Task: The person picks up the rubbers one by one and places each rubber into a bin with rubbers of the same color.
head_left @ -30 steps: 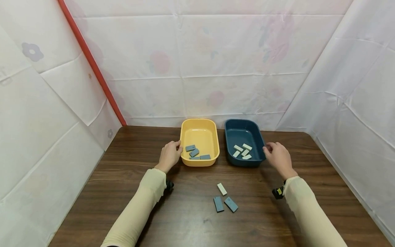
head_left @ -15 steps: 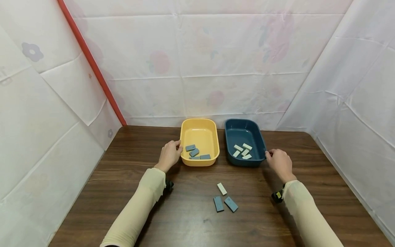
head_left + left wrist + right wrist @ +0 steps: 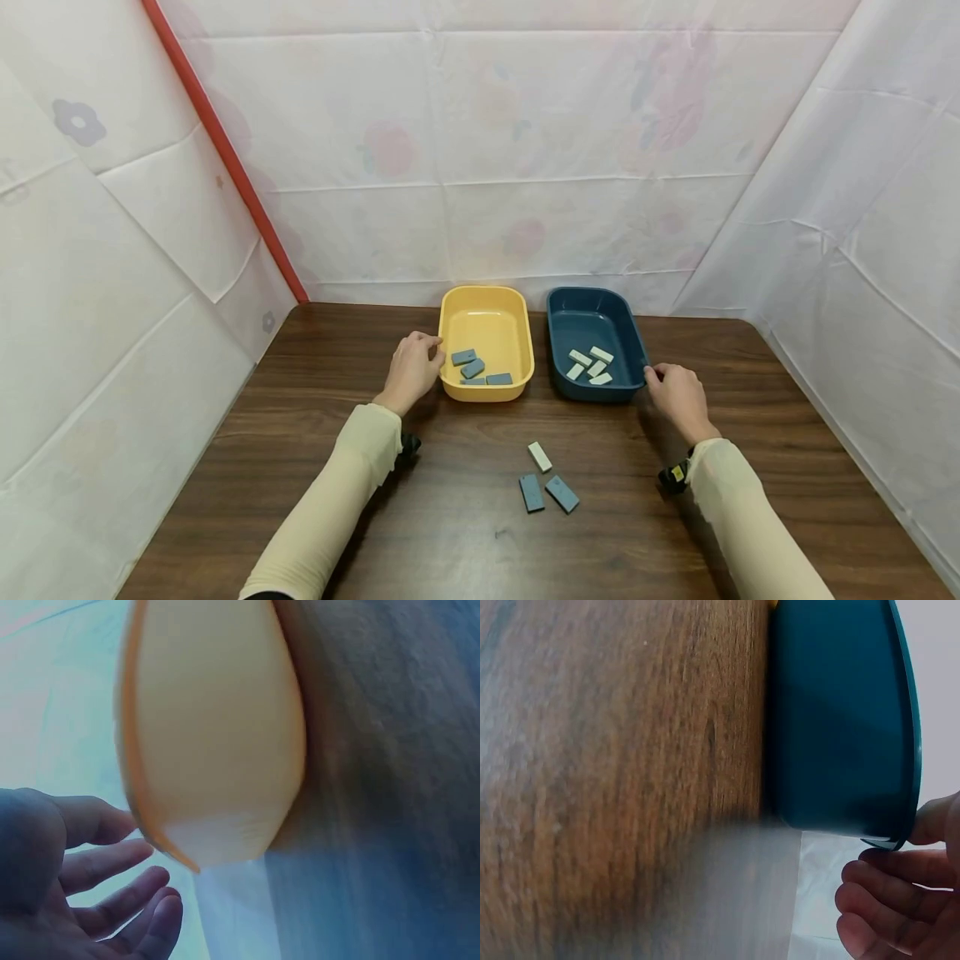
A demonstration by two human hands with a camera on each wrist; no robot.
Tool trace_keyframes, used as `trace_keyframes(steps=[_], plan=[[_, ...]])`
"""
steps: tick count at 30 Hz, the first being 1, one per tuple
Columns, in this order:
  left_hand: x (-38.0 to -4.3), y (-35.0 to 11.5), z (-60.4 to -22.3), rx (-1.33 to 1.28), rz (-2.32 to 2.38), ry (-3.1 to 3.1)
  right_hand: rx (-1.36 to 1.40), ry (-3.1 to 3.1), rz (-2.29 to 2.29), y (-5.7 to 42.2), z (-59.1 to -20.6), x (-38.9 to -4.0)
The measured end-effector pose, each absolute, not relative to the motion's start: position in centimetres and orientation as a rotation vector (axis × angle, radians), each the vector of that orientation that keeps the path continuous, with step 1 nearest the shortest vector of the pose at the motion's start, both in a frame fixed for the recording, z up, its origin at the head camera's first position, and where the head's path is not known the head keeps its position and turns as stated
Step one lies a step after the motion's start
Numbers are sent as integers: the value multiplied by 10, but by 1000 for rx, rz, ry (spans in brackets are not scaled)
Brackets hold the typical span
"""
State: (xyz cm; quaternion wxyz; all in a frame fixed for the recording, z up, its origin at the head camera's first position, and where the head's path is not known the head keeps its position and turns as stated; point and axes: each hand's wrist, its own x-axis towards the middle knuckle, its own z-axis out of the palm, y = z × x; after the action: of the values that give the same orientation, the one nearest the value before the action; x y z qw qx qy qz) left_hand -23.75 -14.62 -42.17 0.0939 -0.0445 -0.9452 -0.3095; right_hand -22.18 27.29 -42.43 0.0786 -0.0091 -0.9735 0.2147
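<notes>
My left hand (image 3: 411,371) is at the left rim of a yellow tray (image 3: 491,321). In the left wrist view its thumb and forefinger (image 3: 109,862) stand slightly apart at the rim, the other fingers loosely bent. Several grey-blue tiles (image 3: 472,367) lie in that tray. With thumb and forefinger my right hand (image 3: 678,398) pinches the front right corner of the rim of a dark blue tray (image 3: 592,317). Several cream tiles (image 3: 596,367) lie inside it.
On the wooden table (image 3: 300,467), in front of the trays, lie one cream tile (image 3: 539,457) and two grey-blue tiles, a left one (image 3: 532,492) and a right one (image 3: 562,494). A patterned white cloth (image 3: 360,225) rises behind and at both sides.
My right hand has slid along the blue tray's rim toward its front corner. The left thumb and forefinger have spread a little. Both trays and the tiles stay in place.
</notes>
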Motion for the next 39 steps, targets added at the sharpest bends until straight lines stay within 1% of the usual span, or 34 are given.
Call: trace_keyframes(steps=[7, 13, 19, 22, 34, 39], plan=[[-230, -138, -410, -226, -976, -2776, -10, -2926, 645, 276, -425, -221], [-219, -126, -403, -411, -915, -2756, -23, -2930, 663, 276, -425, -222], [-205, -112, -399, -690, -836, -2775, -25, -2935, 667, 275, -425, -222], [-199, -104, -399, -815, -828, -2814, -31, -2937, 661, 275, -425, -222], [-176, -76, -407, -1146, -658, -2947, -39, -2926, 676, 276, -425, -220], [-166, -64, -408, -1229, -558, -2997, -44, -2928, 692, 276, -424, -221]])
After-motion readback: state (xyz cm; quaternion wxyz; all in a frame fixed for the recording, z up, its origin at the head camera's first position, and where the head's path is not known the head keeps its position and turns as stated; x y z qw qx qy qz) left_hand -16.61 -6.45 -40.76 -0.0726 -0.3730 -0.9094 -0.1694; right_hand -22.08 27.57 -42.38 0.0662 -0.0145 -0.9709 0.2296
